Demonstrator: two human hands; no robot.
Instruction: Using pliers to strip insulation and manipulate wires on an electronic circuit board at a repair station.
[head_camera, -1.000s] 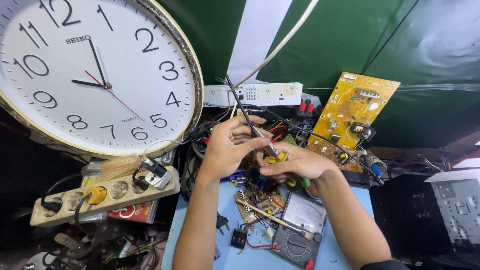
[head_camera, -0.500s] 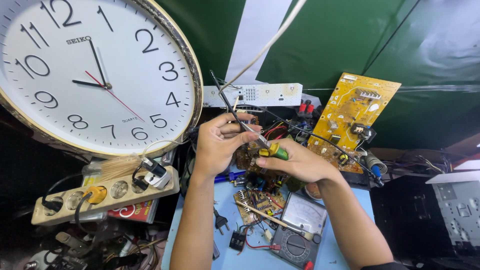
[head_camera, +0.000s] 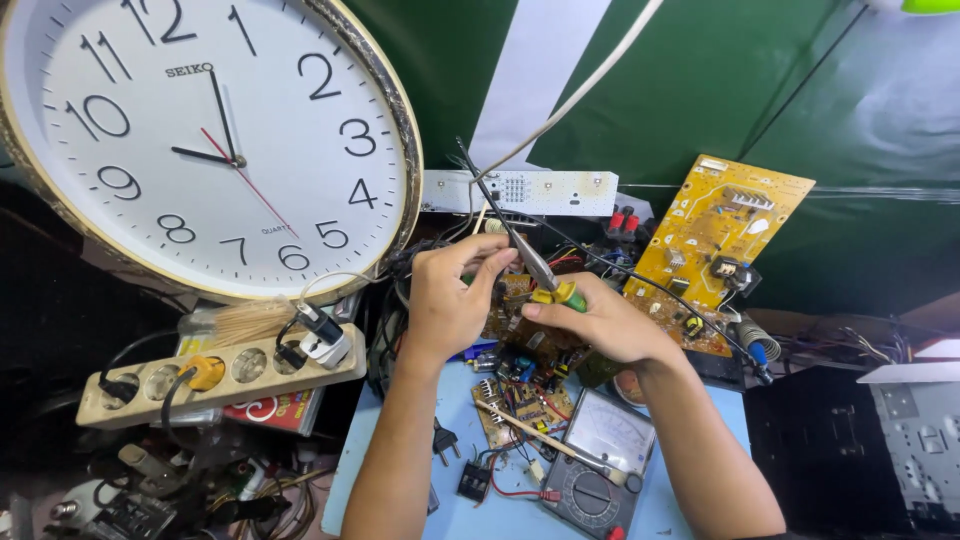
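My left hand is curled over a small brown circuit board held above the blue work surface; its fingertips touch the metal shaft of a tool. My right hand grips a soldering iron by its yellow-green handle, the dark cord end pointing up and to the left. The iron's tip is hidden between my hands. Below them lie another small circuit board with a thin stick across it and an analogue multimeter.
A large white wall clock leans at the left. A beige power strip with plugs sits below it. A yellow circuit board stands at the right, a white strip board behind. Tangled wires and grey metal casing surround the surface.
Both hands have shifted slightly up and left with the soldering iron. The iron's rear end now points higher, and the left fingers have closed nearer its shaft.
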